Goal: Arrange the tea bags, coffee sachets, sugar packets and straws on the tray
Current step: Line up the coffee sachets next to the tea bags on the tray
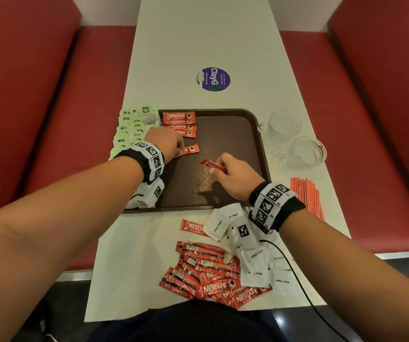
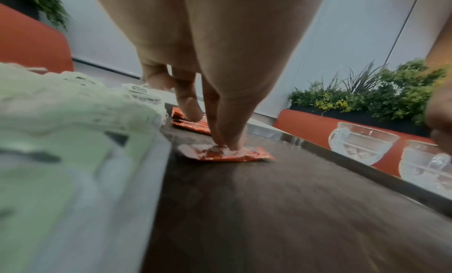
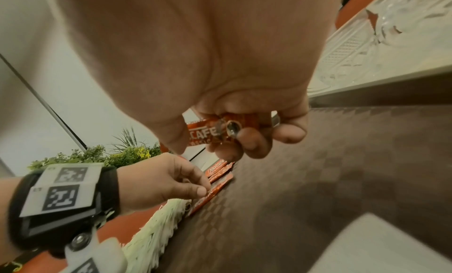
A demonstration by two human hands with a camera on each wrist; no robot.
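A brown tray [image 1: 230, 134] lies mid-table. Green tea bags [image 1: 128, 129] fill its left side in rows, with a short column of red coffee sachets [image 1: 180, 122] beside them. My left hand [image 1: 180, 150] pinches one more coffee sachet [image 1: 191, 149] that lies flat on the tray just below that column; the left wrist view shows its fingertips [image 2: 227, 144] on the sachet [image 2: 244, 154]. My right hand [image 1: 219, 166] holds another coffee sachet [image 1: 209, 164] a little above the tray's middle, gripped between thumb and curled fingers [image 3: 254, 140].
A loose pile of coffee sachets [image 1: 208, 275] lies near the table's front edge, with white sugar packets [image 1: 223, 220] to its right. Red-striped straws [image 1: 306, 193] lie at the right edge. Two glass cups [image 1: 285, 124] [image 1: 309, 151] stand right of the tray.
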